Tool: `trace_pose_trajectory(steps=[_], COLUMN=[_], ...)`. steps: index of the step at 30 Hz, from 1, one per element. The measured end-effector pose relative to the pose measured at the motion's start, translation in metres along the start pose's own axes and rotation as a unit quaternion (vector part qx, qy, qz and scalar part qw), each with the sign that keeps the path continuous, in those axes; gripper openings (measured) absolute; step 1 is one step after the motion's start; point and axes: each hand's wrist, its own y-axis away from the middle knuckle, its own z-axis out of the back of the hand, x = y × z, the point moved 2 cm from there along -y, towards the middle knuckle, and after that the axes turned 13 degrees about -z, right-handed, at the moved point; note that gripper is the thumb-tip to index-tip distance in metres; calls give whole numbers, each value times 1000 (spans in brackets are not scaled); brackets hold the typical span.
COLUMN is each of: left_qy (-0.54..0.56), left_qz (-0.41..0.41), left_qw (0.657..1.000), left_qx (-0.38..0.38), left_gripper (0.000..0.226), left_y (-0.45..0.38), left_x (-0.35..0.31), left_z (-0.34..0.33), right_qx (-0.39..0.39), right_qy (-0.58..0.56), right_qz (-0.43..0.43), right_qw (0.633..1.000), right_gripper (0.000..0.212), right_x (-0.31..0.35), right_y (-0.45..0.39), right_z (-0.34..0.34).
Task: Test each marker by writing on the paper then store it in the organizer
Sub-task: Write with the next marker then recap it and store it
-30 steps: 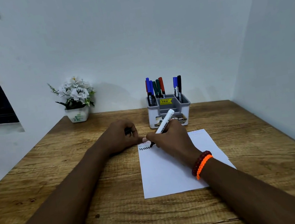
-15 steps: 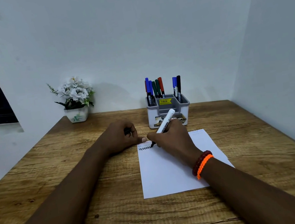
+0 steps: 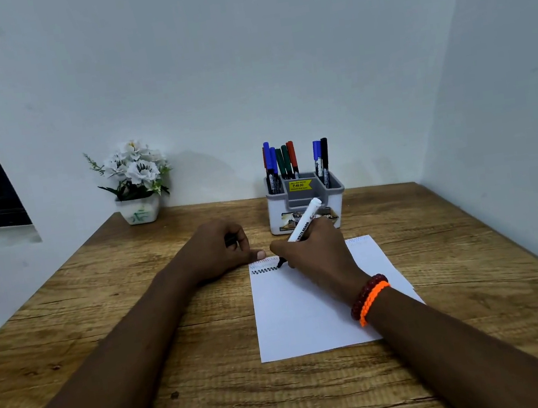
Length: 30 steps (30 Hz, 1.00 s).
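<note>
My right hand (image 3: 316, 256) grips a white marker (image 3: 304, 221) with its black tip on the top left of the white paper (image 3: 304, 320), beside a black zigzag line. My left hand (image 3: 218, 249) is curled round a small dark object, apparently the marker's cap (image 3: 230, 240), and its thumb presses the paper's top left corner. Behind the paper stands the grey and white organizer (image 3: 305, 204), holding several capped markers in blue, green, red and black.
A small white pot of white flowers (image 3: 135, 184) sits at the back left of the wooden table (image 3: 139, 325). White walls close the table in at the back and right. A dark window is at the far left.
The marker tip has crept slightly to the right along the zigzag line. My left hand has stayed where it was.
</note>
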Motion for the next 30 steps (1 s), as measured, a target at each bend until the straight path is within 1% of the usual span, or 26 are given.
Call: trace_pose_trajectory(steps=[2, 5, 8, 10, 14, 18, 24, 30], left_qy=[-3, -2, 0, -2, 1, 5, 8, 3], left_qz=[4, 5, 1, -2, 0, -1, 0, 3], left_qw=[1000, 1000, 1000, 1000, 1000, 1000, 1000, 1000], left_qx=[1, 0, 0, 0, -3, -2, 2, 4], left_gripper=[39, 40, 39, 39, 40, 40, 38, 40], left_y=[1, 0, 0, 0, 0, 0, 0, 0], left_x=[0, 0, 0, 1, 1, 1, 0, 0], left_z=[0, 0, 0, 0, 0, 0, 0, 0], right_qx=[3, 4, -4, -12, -14, -19, -24, -19], right_qy=[-6, -5, -1, 4, 10, 13, 12, 4], right_qz=[-1, -3, -8, -12, -14, -14, -15, -19], right_qw=[1000, 1000, 1000, 1000, 1000, 1000, 1000, 1000], right_gripper=[71, 62, 41, 32, 30, 22, 28, 27], right_x=[1, -1, -2, -3, -2, 0, 0, 1], right_y=[1, 1, -1, -2, -2, 0, 1, 1], right_z=[1, 2, 2, 3, 3, 5, 7, 7])
